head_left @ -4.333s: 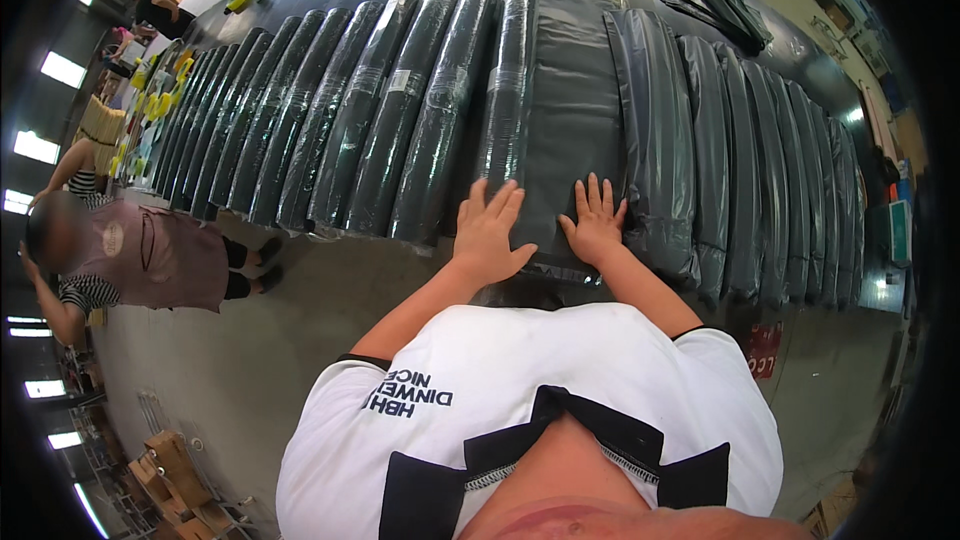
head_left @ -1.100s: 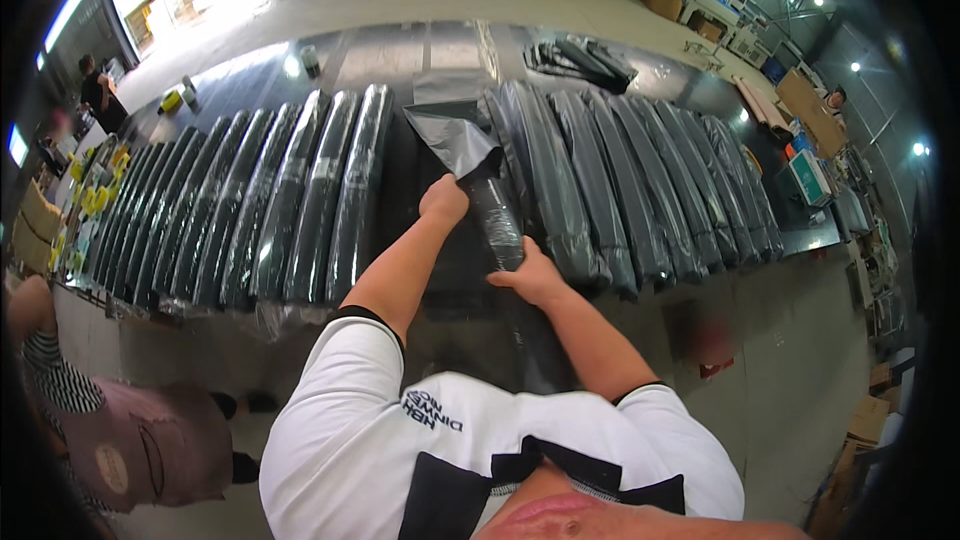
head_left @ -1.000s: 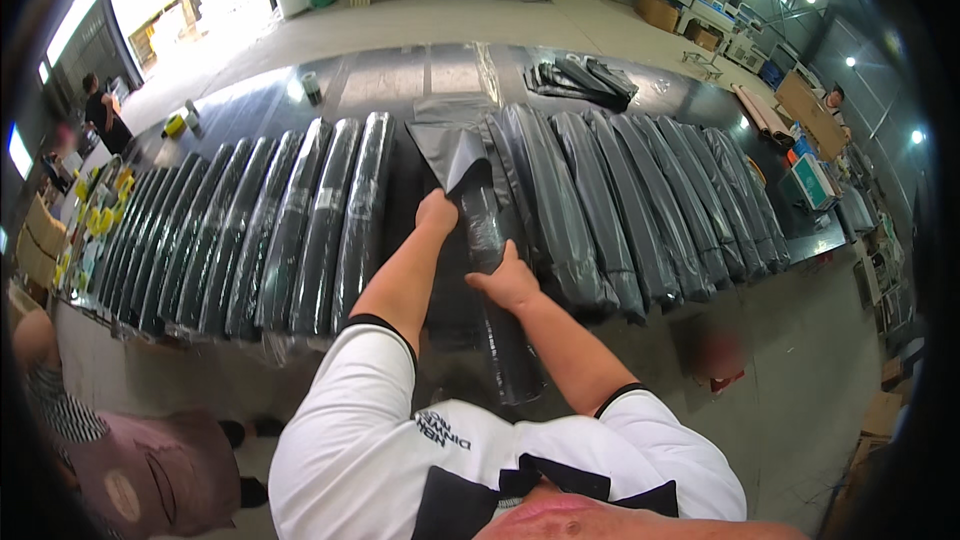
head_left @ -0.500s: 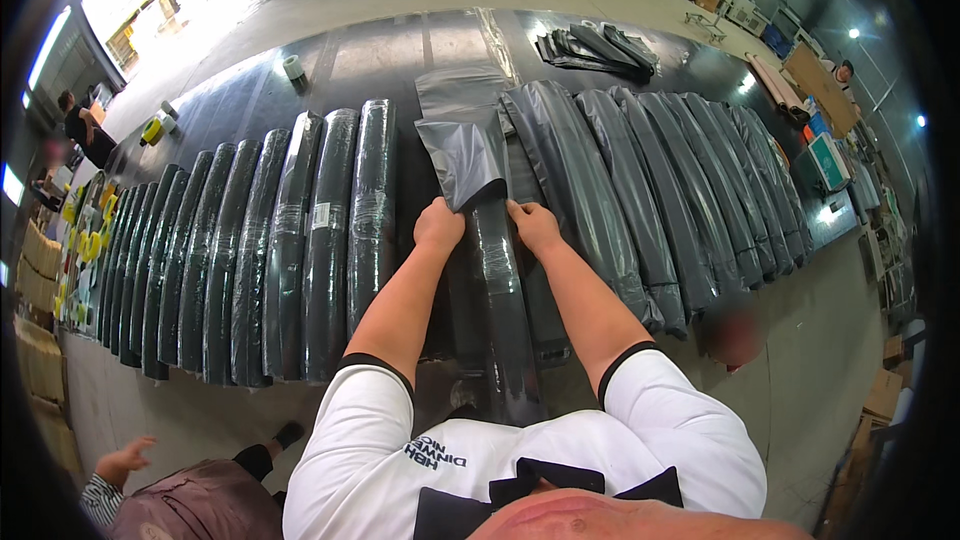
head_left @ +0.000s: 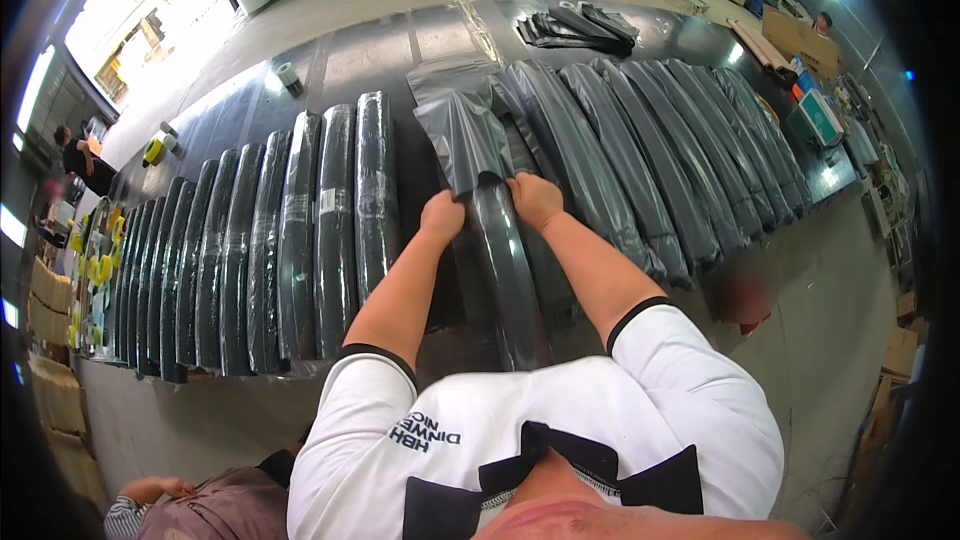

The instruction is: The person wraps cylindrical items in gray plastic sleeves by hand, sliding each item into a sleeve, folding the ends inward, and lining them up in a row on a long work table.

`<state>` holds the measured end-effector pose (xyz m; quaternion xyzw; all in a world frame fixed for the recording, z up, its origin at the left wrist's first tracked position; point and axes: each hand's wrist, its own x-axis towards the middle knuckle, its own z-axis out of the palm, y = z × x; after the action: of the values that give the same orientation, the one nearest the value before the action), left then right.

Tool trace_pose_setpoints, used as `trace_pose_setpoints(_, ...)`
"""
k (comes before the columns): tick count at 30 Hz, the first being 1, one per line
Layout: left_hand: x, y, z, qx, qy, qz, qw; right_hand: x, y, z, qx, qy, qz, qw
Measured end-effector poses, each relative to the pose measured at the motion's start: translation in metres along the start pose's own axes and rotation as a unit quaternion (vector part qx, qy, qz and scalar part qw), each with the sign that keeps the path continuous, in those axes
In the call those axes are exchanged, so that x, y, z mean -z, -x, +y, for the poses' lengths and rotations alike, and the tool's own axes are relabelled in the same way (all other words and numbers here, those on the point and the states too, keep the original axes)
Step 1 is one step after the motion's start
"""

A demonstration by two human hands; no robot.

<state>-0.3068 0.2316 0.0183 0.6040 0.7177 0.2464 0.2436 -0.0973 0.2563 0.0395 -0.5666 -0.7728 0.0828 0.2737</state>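
Observation:
A black roll (head_left: 508, 275) in shiny clear film lies lengthwise before me, its near end close to my shirt. Its far part is inside a grey plastic bag (head_left: 462, 140). My left hand (head_left: 441, 217) is closed on the left side of the bag's mouth. On the right side of that mouth, my right hand (head_left: 536, 200) grips the edge with curled fingers. The fingertips of both hands are partly hidden. Film-wrapped rolls (head_left: 335, 230) stand in a row to the left. Several rolls in grey bags (head_left: 585, 170) lie side by side on the right.
The dark table (head_left: 360, 50) bears a pile of folded grey bags (head_left: 578, 28) at the far side and a tape roll (head_left: 288, 76). Yellow tape rolls (head_left: 153, 152) are at the left. A co-worker (head_left: 215, 505) is at lower left; another person (head_left: 85, 160) stands far left.
The bag looks smoother and less folded back around its mouth. My hands have shifted slightly away from me with its edge. The view has tilted a little, and the co-worker's hand has moved.

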Motion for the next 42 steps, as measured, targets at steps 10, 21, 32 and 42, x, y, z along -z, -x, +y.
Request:
trace_pose_setpoints(10, 0.081, 0.075, 0.064, -0.117, 0.111, 0.066, 0.985, 0.1, 0.038, -0.036, 0.055, -0.064, 0.079, 0.993)
trace_pose_setpoints(21, -0.021, 0.115, 0.012, -0.05, 0.03, -0.01, 0.998, 0.023, 0.122, 0.036, 0.011, -0.103, -0.022, 0.994)
trace_pose_setpoints(32, -0.002, 0.167, 0.053, -0.06, 0.064, 0.003, 0.996, 0.095, 0.144, 0.013, 0.022, -0.069, -0.069, 0.995)
trace_pose_setpoints(42, 0.013, 0.207, 0.076, -0.054, -0.03, 0.014, 0.998, 0.082, 0.181, 0.033, -0.018, -0.168, -0.047, 0.985)
